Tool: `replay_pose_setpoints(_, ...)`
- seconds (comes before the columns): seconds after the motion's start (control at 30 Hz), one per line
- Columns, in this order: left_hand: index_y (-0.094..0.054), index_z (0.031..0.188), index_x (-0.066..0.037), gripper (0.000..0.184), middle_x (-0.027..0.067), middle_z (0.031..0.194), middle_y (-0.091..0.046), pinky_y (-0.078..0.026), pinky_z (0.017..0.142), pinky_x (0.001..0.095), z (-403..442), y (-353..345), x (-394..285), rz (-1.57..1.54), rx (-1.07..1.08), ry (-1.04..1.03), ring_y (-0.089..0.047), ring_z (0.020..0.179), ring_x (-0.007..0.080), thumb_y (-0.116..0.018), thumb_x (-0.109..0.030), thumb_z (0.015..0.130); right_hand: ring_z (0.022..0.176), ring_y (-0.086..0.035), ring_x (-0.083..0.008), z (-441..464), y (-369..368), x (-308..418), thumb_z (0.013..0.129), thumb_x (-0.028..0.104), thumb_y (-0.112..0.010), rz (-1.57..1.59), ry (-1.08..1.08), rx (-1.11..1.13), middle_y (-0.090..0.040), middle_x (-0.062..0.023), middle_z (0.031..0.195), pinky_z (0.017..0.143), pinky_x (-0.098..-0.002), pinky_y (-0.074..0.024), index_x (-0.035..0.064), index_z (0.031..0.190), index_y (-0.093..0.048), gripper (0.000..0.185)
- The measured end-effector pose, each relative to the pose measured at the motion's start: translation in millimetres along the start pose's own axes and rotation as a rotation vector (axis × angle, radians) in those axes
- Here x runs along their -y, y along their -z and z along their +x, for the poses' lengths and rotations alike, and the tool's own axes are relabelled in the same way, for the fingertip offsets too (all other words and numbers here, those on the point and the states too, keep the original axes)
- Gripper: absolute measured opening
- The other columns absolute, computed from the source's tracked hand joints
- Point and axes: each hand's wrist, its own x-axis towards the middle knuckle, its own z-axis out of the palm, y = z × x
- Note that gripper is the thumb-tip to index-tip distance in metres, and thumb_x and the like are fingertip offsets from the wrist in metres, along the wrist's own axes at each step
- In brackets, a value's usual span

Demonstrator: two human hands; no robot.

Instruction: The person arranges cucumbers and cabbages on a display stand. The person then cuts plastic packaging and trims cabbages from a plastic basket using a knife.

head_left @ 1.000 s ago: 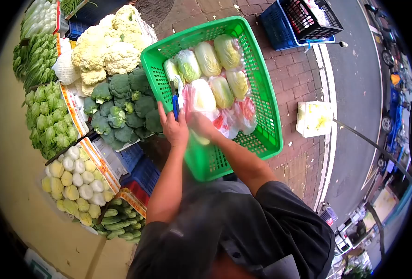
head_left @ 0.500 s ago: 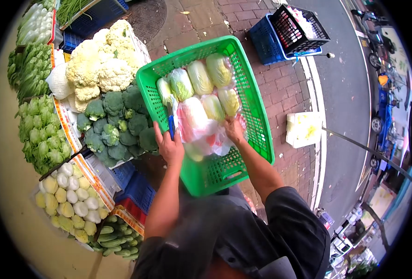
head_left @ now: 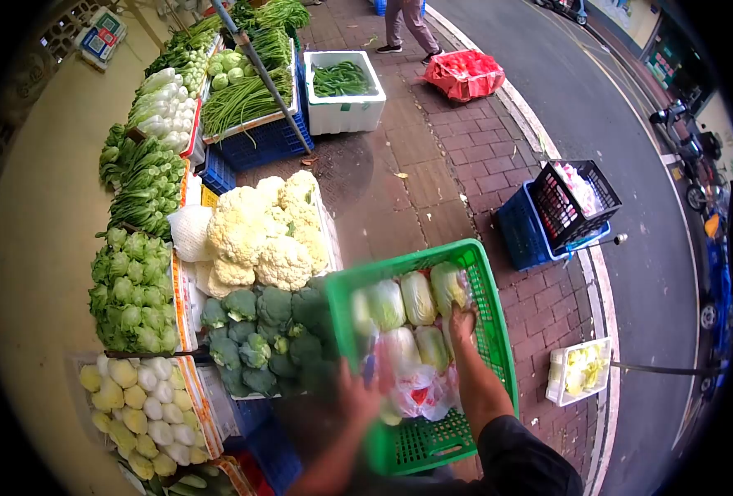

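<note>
A green plastic basket [head_left: 499, 364] stands in front of me, with several napa cabbages [head_left: 418, 299] laid in rows in it, some in clear plastic wrap. My right hand [head_left: 463, 321] reaches in at the right side, fingers closed at the lower end of the upper-right cabbage [head_left: 447, 285]. At the basket's left edge my left hand [head_left: 358, 398] is smeared by motion. A blue-handled knife [head_left: 371, 364] shows faintly at its fingers, its blade blurred. Crumpled plastic bags with red print [head_left: 423, 392] lie below the cabbages.
Broccoli [head_left: 255, 347] and cauliflower [head_left: 255, 236] are heaped left of the basket, leafy greens [head_left: 135, 281] beyond. A white foam box [head_left: 346, 116] holds green peppers. On the right are a blue crate [head_left: 519, 227], a black crate [head_left: 561, 211] and a white box [head_left: 558, 376]. Someone's legs [head_left: 405, 25] show far ahead.
The view has tilted up, so the basket sits lower and more of the stall shows. My right hand has moved from the lower-right cabbage up to the upper-right one. My left hand has blurred.
</note>
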Motion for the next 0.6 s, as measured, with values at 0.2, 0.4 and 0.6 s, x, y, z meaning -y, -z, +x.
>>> replay_pose_setpoints(0.2, -0.071, 0.094, 0.005, 0.035, 0.0298, 0.148, -0.045, -0.047, 0.105, 0.0474, 2, 4, 2, 0.068, -0.042, -0.096, -0.052, 0.130, 0.0445, -0.075, -0.030, 0.086, 0.123, -0.055, -0.0448, -8, 3, 8, 0.091, 0.051, -0.065, 0.134, -0.242, 0.096, -0.055, -0.0377, 0.130, 0.107, -0.0435, -0.0424, -0.0183, 0.133, -0.048, 0.083)
replay_pose_setpoints(0.4, -0.066, 0.082, 0.003, 0.032, 0.0332, 0.140, -0.051, -0.055, 0.089, 0.0493, 6, 7, -1, 0.107, -0.162, -0.241, -0.063, 0.112, 0.0456, -0.076, -0.028, 0.084, 0.121, -0.057, -0.0453, 6, 8, 40, 0.080, 0.072, -0.064, -0.157, -0.372, 0.165, -0.060, -0.0343, 0.128, 0.105, -0.0435, -0.0438, -0.0150, 0.129, -0.053, 0.101)
replay_pose_setpoints(0.6, -0.065, 0.084, 0.003, 0.031, 0.0351, 0.138, -0.051, -0.054, 0.090, 0.0517, 5, 4, 2, 0.054, -0.171, -0.266, -0.061, 0.111, 0.0487, -0.078, -0.025, 0.082, 0.110, -0.063, -0.0472, 6, -10, 36, 0.077, 0.070, -0.067, -0.062, -0.259, 0.112, -0.063, -0.0342, 0.123, 0.098, -0.0459, -0.0484, -0.0129, 0.137, -0.048, 0.105)
